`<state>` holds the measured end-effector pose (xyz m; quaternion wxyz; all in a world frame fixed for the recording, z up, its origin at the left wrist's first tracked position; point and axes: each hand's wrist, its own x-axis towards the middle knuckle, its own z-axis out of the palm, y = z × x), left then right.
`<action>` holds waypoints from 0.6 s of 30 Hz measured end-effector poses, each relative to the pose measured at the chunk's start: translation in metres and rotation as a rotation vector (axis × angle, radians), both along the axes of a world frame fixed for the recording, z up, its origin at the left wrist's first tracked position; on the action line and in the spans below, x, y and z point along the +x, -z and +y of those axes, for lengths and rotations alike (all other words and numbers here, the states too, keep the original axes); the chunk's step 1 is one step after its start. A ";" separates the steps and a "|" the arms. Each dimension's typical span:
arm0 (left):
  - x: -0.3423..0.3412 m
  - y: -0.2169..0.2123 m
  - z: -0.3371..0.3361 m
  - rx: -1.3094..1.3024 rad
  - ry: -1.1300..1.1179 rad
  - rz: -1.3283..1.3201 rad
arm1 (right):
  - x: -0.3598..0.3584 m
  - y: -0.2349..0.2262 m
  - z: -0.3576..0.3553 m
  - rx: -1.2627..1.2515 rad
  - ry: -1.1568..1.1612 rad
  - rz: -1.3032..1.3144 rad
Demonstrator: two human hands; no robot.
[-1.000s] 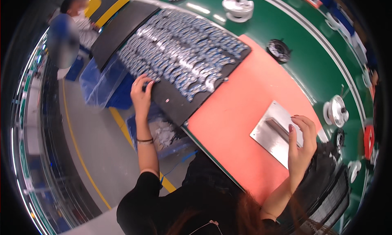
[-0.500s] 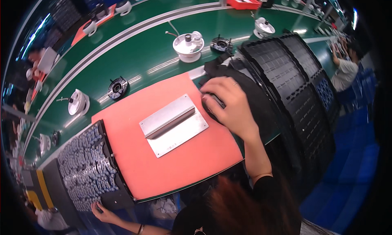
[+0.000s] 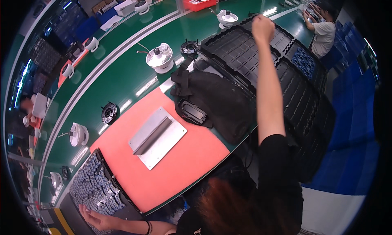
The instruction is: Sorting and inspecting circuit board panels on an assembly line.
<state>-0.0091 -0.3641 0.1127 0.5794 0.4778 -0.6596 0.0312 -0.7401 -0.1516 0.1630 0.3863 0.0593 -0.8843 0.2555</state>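
My right arm stretches far forward, and my right hand [image 3: 263,28] is above the black compartment trays [image 3: 230,45]. Its fingers are curled closed; whatever they may hold is hidden. My left hand [image 3: 98,220] is at the near edge of a dark tray packed with small blue-and-silver parts [image 3: 96,186]. The left fingers are apart, with nothing visible in them. Between the hands, a metal plate with a raised ridge [image 3: 159,139] lies on an orange-pink mat [image 3: 179,173]. A black bag [image 3: 216,96] with an oval dark piece [image 3: 193,112] at its edge lies right of the plate.
White round housings with wires [image 3: 159,59] and black ring-shaped parts [image 3: 109,113] stand along the green conveyor [image 3: 122,77]. One tray section holds blue parts [image 3: 303,62]. A red bin [image 3: 200,3] sits at the back. Another person [image 3: 324,34] works at the far right.
My right hand has moved from beside the metal plate, forward and right over the black trays, its fingers now curled tighter. The whole view has turned to the right. My left hand stays by the parts tray.
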 end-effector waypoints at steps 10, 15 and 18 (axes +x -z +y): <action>-0.023 0.008 0.000 0.129 0.104 0.289 | -0.065 0.066 0.206 0.330 0.695 -0.806; -0.083 -0.055 0.002 -0.006 0.276 0.317 | -0.093 0.075 0.227 0.281 0.605 -0.833; -0.125 -0.078 0.002 -0.089 0.441 0.292 | -0.094 0.073 0.225 0.245 0.562 -0.760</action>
